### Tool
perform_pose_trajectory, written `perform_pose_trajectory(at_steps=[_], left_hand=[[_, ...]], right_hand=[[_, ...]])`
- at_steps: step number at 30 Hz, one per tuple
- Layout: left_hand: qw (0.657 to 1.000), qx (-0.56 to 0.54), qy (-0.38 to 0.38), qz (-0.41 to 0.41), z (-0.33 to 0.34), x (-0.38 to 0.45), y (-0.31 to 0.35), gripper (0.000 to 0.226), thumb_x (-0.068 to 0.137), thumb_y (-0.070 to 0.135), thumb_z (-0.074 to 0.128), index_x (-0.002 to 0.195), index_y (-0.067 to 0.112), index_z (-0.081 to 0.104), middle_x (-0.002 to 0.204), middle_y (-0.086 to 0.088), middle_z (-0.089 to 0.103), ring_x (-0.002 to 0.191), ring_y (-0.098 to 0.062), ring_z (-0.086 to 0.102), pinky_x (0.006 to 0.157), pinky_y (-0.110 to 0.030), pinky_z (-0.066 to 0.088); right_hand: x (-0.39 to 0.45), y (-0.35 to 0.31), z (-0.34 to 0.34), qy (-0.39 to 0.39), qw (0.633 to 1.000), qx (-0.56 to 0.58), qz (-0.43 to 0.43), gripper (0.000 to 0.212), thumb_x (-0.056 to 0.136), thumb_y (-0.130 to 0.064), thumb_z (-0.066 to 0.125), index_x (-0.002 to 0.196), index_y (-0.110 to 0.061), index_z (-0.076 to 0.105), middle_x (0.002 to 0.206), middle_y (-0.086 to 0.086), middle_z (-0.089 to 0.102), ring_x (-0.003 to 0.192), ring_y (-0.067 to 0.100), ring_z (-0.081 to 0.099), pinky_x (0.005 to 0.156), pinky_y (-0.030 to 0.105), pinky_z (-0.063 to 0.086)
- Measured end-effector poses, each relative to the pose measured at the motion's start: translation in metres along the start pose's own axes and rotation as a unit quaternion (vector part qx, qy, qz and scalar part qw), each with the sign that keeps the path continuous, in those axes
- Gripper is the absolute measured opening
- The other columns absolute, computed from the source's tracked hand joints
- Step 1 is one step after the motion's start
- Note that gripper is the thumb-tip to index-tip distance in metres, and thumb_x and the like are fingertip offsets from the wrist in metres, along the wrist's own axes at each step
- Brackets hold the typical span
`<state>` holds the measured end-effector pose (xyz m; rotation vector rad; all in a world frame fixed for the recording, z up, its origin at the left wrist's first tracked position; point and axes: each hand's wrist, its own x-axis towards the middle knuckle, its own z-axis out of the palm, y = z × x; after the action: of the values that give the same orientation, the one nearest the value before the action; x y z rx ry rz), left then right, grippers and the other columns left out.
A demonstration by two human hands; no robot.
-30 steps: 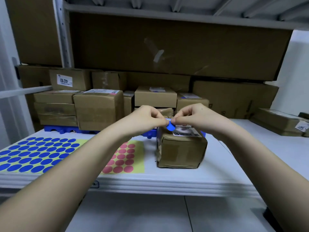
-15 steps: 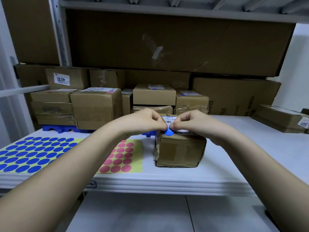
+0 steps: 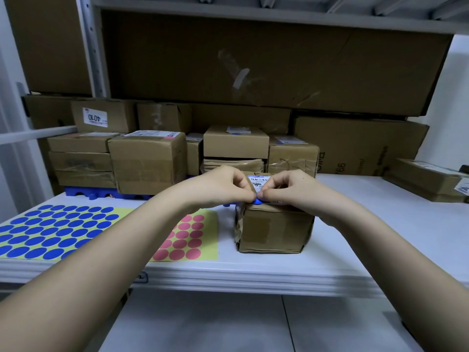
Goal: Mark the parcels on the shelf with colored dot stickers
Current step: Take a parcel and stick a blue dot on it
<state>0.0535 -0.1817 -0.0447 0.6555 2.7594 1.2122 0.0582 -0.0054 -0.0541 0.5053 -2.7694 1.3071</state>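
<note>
Stickering looked barely begun, by my reading: I had both hands at the near top edge of one small parcel (image 3: 272,228) standing alone on the white shelf (image 3: 253,273), with one blue dot (image 3: 258,201) between them. My left hand (image 3: 223,185) and right hand (image 3: 286,188) were curled tight, fingertips meeting, and together they pinched the dot just at the parcel's top, beside its white label (image 3: 260,181); whether it had stuck down I could not tell. Behind, the stacked parcels (image 3: 149,163) against the far wall were mostly unmarked as far as I could see, though one or two labels carried a hint of blue or pink I could not make out.

To the near left lay the blue sheet (image 3: 50,232), glossy ovals on yellow backing, and beside it the pink sheet (image 3: 187,237), partly under my left forearm. The parcel was dull brown cardboard, boxy, its tape wrinkled and its corners dented. The dot looked thin and limp, likely to fold onto itself.
</note>
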Motion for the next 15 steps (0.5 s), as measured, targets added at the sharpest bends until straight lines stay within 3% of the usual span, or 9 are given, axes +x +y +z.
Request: perform_pose_trajectory(at_steps=[3, 7, 12, 15], left_hand=[[1.000, 0.006, 0.003, 0.006, 0.001, 0.001, -0.002, 0.009, 0.083, 0.013, 0.065, 0.075, 0.013, 0.065, 0.072, 0.000, 0.062, 0.070, -0.010, 0.052, 0.070, -0.024, 0.042], [1.000, 0.012, 0.012, 0.015, 0.002, 0.001, -0.004, 0.010, 0.084, 0.012, 0.065, 0.074, 0.015, 0.063, 0.067, 0.007, 0.061, 0.060, -0.001, 0.051, 0.058, -0.010, 0.041], [0.999, 0.009, 0.038, 0.007, 0.005, 0.002, -0.010, 0.014, 0.081, 0.021, 0.070, 0.086, 0.014, 0.058, 0.074, 0.007, 0.060, 0.069, -0.007, 0.051, 0.068, -0.024, 0.042], [0.999, -0.020, 0.043, -0.002, 0.007, 0.000, -0.012, 0.020, 0.082, 0.020, 0.070, 0.093, 0.014, 0.054, 0.076, 0.006, 0.056, 0.069, -0.007, 0.048, 0.066, -0.023, 0.039]], right_hand=[[-0.001, 0.002, 0.000, 0.004, 1.000, -0.002, -0.004, 0.013, 0.085, -0.023, 0.069, 0.083, -0.010, 0.072, 0.073, -0.004, 0.063, 0.068, 0.005, 0.052, 0.064, 0.021, 0.039], [0.000, 0.004, 0.001, 0.009, 1.000, -0.004, -0.011, 0.011, 0.084, -0.024, 0.071, 0.080, -0.014, 0.073, 0.072, -0.006, 0.064, 0.068, 0.004, 0.053, 0.065, 0.021, 0.039], [0.001, 0.006, 0.004, 0.016, 0.999, -0.010, -0.032, 0.008, 0.081, -0.021, 0.071, 0.073, -0.019, 0.071, 0.073, -0.005, 0.066, 0.070, 0.005, 0.054, 0.071, 0.025, 0.041], [0.002, 0.007, 0.004, 0.025, 0.999, -0.008, -0.044, 0.010, 0.081, -0.020, 0.074, 0.078, -0.021, 0.064, 0.068, -0.014, 0.062, 0.062, -0.001, 0.051, 0.066, 0.020, 0.040]])
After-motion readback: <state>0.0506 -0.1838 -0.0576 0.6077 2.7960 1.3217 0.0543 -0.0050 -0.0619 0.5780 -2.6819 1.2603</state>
